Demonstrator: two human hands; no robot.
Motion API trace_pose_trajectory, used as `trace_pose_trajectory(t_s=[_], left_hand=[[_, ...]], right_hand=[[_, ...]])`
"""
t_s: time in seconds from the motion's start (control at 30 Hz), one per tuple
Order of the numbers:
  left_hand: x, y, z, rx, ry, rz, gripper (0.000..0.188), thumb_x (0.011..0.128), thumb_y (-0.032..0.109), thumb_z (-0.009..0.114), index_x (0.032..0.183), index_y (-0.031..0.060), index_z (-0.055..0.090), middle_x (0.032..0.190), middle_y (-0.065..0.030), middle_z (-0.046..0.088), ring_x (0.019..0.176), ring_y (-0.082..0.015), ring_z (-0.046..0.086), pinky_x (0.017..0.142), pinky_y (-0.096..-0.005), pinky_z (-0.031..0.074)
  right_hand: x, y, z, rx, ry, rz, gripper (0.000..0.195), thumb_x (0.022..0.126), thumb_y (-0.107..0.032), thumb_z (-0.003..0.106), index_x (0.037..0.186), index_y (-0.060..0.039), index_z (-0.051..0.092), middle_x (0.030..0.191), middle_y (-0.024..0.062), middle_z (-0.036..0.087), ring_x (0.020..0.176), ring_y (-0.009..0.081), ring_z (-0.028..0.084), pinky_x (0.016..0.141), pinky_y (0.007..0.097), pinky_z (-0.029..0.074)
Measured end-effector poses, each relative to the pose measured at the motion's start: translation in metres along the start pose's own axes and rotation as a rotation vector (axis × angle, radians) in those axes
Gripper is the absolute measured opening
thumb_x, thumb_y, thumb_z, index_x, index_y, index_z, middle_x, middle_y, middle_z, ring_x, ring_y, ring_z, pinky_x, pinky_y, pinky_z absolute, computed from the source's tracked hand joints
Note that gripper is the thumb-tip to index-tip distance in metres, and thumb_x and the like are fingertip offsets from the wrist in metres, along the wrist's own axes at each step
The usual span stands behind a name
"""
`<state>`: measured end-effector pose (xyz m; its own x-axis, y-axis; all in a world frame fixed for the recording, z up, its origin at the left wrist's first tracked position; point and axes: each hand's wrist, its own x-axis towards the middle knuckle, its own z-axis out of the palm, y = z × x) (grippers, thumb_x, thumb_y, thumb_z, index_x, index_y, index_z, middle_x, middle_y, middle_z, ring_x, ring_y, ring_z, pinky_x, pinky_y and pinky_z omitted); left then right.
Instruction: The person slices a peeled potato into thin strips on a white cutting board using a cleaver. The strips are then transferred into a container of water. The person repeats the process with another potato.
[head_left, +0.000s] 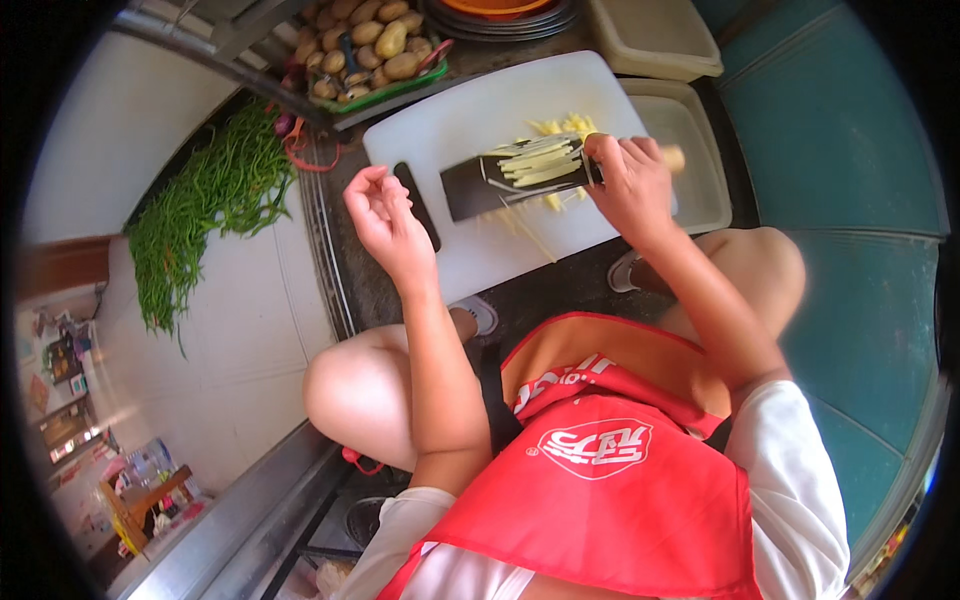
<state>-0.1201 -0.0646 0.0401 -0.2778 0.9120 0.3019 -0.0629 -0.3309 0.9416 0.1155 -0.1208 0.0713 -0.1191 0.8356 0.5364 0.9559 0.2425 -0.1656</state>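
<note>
In my right hand (631, 176) is a cleaver (480, 191), its pale wooden handle end sticking out past my fingers. The dark, broad blade is held over a white cutting board (420, 135) and carries a row of pale yellow vegetable strips (541, 161), possibly potato. More cut strips (574, 122) lie in a pile on the board behind the blade, and a few lie in front of it. My left hand (381, 214) holds nothing; its fingers are loosely curled beside the board's dark handle slot (418, 206).
Behind the board, potatoes (367, 34) fill a green-rimmed basket (390, 91). Stacked dark trays (506, 31) stand beside it. Two plastic tubs (712, 60) are at the right, one close against the board. Long green peppers (217, 195) are heaped at left. My knees flank the board's near side.
</note>
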Motion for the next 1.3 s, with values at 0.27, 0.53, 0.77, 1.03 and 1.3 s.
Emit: trace_pose_trajectory(t_s=[0.27,0.53,0.77,1.03,1.3], left_hand=[[-0.053,0.048,0.119,0.625,-0.946,0.604,0.048,0.092,0.038,0.045,0.138,0.0245,0.042,0.149,-0.0099,0.026,0.137,-0.0345,0.020,0.110,-0.0534,0.013],[-0.122,0.000,0.253,0.475,-1.213,0.570,0.048,0.093,0.039,0.043,0.139,0.0285,0.038,0.152,-0.0100,0.017,0.140,-0.0339,0.013,0.109,-0.0578,0.010],[-0.169,-0.055,0.327,0.534,-1.221,0.417,0.045,0.093,0.040,0.043,0.137,0.0343,0.041,0.153,-0.0095,0.014,0.140,-0.0348,0.011,0.109,-0.0576,0.010],[-0.207,-0.128,0.361,0.793,-1.084,0.176,0.047,0.095,0.043,0.039,0.140,0.0316,0.037,0.152,-0.0133,0.015,0.139,-0.0377,0.013,0.109,-0.0584,0.009],[-0.235,-0.187,0.382,0.877,-0.835,-0.173,0.051,0.096,0.042,0.035,0.143,0.0242,0.031,0.152,-0.0166,0.013,0.139,-0.0393,0.009,0.107,-0.0613,0.007]], right_hand=[[0.012,0.106,-0.062,-0.076,-0.004,-0.079,0.037,0.063,-0.003,0.067,0.095,-0.0092,0.050,0.079,0.0023,0.061,0.079,0.0227,0.059,0.083,0.0357,0.042],[-0.037,0.220,-0.106,-0.109,-0.077,-0.126,0.043,0.056,0.001,0.069,0.091,-0.0070,0.046,0.081,0.0044,0.055,0.078,0.0259,0.056,0.086,0.0375,0.040],[-0.100,0.311,-0.075,-0.027,-0.126,-0.012,0.039,0.062,0.002,0.067,0.095,-0.0070,0.048,0.080,0.0043,0.057,0.081,0.0245,0.058,0.089,0.0405,0.040],[-0.151,0.352,-0.013,0.143,-0.239,0.108,0.044,0.062,0.003,0.069,0.098,-0.0057,0.046,0.085,0.0077,0.057,0.088,0.0281,0.057,0.092,0.0425,0.038],[-0.185,0.375,0.012,0.083,-0.311,0.073,0.044,0.062,0.002,0.069,0.099,-0.0050,0.048,0.088,0.0099,0.057,0.089,0.0308,0.056,0.094,0.0440,0.038]])
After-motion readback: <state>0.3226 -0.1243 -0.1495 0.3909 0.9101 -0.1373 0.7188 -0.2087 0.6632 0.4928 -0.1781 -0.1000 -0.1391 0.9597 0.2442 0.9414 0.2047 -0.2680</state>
